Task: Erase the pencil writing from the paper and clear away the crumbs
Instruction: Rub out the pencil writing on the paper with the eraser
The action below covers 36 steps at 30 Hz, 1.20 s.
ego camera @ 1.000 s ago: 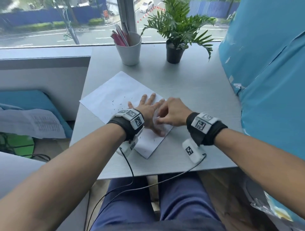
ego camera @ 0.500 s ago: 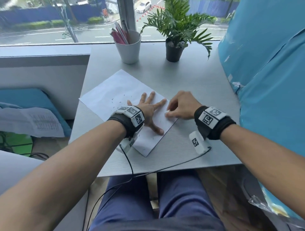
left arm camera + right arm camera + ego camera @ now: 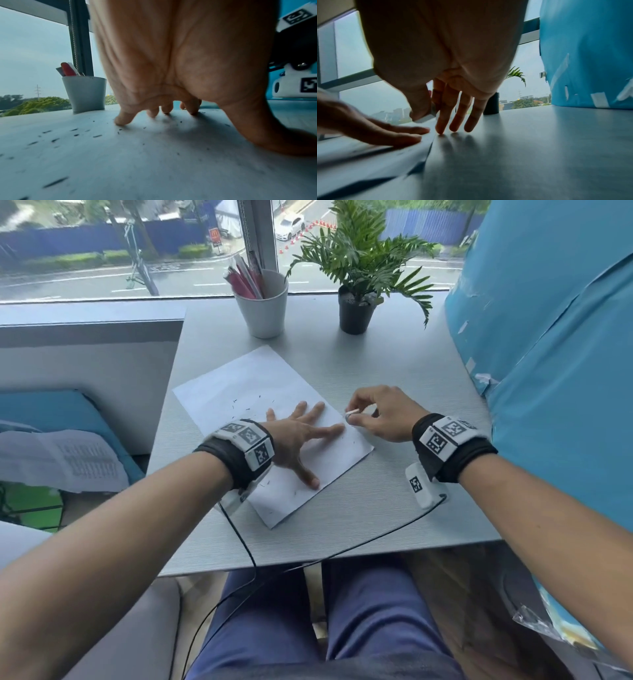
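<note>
A white sheet of paper lies slanted on the grey table, sprinkled with dark eraser crumbs. My left hand presses flat on the sheet with fingers spread; in the left wrist view its fingertips touch the paper among crumbs. My right hand hovers just past the sheet's right edge, pinching a small white eraser between thumb and forefinger. In the right wrist view the eraser sits under the thumb, and the other fingers point down at the table.
A white cup of pens and a potted plant stand at the table's far edge by the window. A large blue covered object crowds the right side. Cables run off the near edge. Bare table lies right of the paper.
My right hand has moved right off the paper to just past its edge, still pinching the eraser. The left hand stays pressed on the sheet.
</note>
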Tool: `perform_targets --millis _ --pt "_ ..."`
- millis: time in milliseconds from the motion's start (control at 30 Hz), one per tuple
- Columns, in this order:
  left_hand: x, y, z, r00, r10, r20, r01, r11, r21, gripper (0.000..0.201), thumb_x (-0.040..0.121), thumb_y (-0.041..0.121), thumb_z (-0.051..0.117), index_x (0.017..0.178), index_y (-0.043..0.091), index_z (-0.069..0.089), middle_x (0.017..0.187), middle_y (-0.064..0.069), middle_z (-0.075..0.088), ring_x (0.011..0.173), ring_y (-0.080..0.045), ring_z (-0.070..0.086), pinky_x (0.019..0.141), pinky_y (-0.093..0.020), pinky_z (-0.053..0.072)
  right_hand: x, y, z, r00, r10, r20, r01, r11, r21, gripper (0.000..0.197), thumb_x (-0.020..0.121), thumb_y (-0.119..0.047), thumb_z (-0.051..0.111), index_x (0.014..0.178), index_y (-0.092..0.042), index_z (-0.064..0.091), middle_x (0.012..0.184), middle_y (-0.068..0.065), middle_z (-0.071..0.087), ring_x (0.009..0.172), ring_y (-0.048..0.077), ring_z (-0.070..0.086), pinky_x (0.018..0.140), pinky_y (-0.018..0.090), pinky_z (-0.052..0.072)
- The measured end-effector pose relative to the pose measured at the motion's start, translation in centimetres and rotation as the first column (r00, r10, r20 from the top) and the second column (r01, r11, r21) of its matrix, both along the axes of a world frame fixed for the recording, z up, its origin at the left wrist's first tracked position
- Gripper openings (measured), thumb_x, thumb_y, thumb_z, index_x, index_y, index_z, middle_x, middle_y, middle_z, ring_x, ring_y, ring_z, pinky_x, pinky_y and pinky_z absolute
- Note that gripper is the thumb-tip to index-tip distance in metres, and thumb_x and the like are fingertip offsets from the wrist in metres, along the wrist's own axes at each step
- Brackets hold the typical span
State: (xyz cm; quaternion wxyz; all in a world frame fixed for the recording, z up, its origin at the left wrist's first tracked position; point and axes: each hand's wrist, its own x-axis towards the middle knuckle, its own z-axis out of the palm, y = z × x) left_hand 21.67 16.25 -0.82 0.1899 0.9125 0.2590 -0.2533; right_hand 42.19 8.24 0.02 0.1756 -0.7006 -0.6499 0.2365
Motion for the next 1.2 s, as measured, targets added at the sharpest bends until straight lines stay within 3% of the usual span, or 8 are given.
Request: perform_targets --millis 300,467,567,700,800,933,1067,1200 --pt "-1.9 -1.9 -0.5 0.974 -0.182 0.133 0.189 0.981 -0.042 0.094 0.096 0.030 0.063 0.158 0.020 -0.006 0.164 0.004 -0.017 0.151 -0.016 -0.012 0.121 -0.050 -0.001 -2.2 0.2 -0.1 0.974 0.227 0.018 -0.225 0.972 -0.070 0.009 0.101 -0.031 0.046 0.098 -0.023 0.046 0.130 0.002 0.064 0.111 0.023 0.061 0.094 0.040 0.047" --pt "-3.1 -0.9 0.4 0.961 -0.207 0.184 0.228 0.968 -0.101 0.089 0.089 0.003 0.066 0.158 0.026 0.016 0.165 0.013 0.002 0.151 -0.006 0.002 0.121 -0.035 0.001 -2.7 1.3 1.4 0.970 0.211 0.122 -0.197 0.973 -0.120 0.016 0.103 -0.035 0.040 0.103 -0.019 0.043 0.079 -0.003 0.056 0.076 0.022 0.050 0.063 0.032 0.033" --pt "-4.1 0.1 0.8 0.961 -0.066 0.268 0.103 0.987 -0.126 0.085 0.088 0.018 0.071 0.156 0.034 0.023 0.164 0.017 0.009 0.146 -0.005 0.019 0.122 -0.033 0.014 -3.0 1.8 1.4 0.964 0.227 0.135 -0.210 0.969 -0.132 0.021 0.104 -0.035 0.037 0.108 -0.015 0.044 0.082 0.001 0.057 0.078 0.022 0.050 0.068 0.033 0.033" --pt "-3.7 0.1 0.3 0.985 -0.031 0.168 0.035 0.999 -0.022 0.092 0.093 0.059 0.050 0.159 0.021 -0.003 0.164 -0.002 -0.013 0.152 -0.018 -0.010 0.123 -0.042 -0.002 -3.8 1.9 0.2 0.964 0.220 0.146 -0.200 0.969 -0.144 0.023 0.104 -0.037 0.035 0.110 -0.016 0.042 0.082 -0.002 0.056 0.084 0.026 0.053 0.072 0.034 0.035" --pt "-3.3 -2.5 -0.7 0.991 -0.123 0.060 0.124 0.992 -0.008 0.086 0.096 0.066 0.026 0.154 0.021 -0.019 0.157 -0.007 -0.031 0.146 -0.024 -0.027 0.121 -0.050 -0.008 -4.2 2.0 0.3 0.965 0.207 0.162 -0.182 0.970 -0.159 0.022 0.105 -0.036 0.034 0.110 -0.016 0.041 0.090 0.001 0.055 0.084 0.025 0.050 0.073 0.034 0.033" --pt "-4.0 -6.8 -1.7 0.950 -0.292 0.108 0.300 0.952 -0.061 0.088 0.095 0.069 0.026 0.154 0.023 -0.020 0.159 0.002 -0.031 0.145 -0.016 -0.030 0.119 -0.038 -0.016 -4.2 2.2 0.5 0.965 0.197 0.175 -0.163 0.968 -0.190 0.017 0.104 -0.036 0.035 0.100 -0.020 0.037 0.090 0.006 0.054 0.083 0.026 0.048 0.073 0.033 0.031" --pt "-3.9 -5.0 -0.5 0.977 -0.074 0.198 0.095 0.990 -0.101 0.093 0.092 0.071 0.027 0.155 0.021 -0.019 0.160 0.000 -0.028 0.147 -0.014 -0.026 0.123 -0.041 -0.010 -4.3 2.4 0.6 0.959 0.206 0.195 -0.169 0.967 -0.192 0.020 0.104 -0.037 0.036 0.104 -0.018 0.043 0.094 0.010 0.059 0.084 0.029 0.051 0.072 0.034 0.033" --pt "-3.9 -3.3 -1.0 0.999 0.036 0.036 -0.037 0.999 0.035 0.105 0.084 0.081 0.018 0.152 0.014 -0.024 0.156 -0.009 -0.034 0.144 -0.024 -0.031 0.123 -0.047 -0.005 -4.3 2.8 0.7 0.962 0.184 0.203 -0.143 0.969 -0.201 0.026 0.103 -0.039 0.037 0.110 -0.016 0.046 0.094 0.009 0.056 0.086 0.028 0.049 0.074 0.035 0.034"
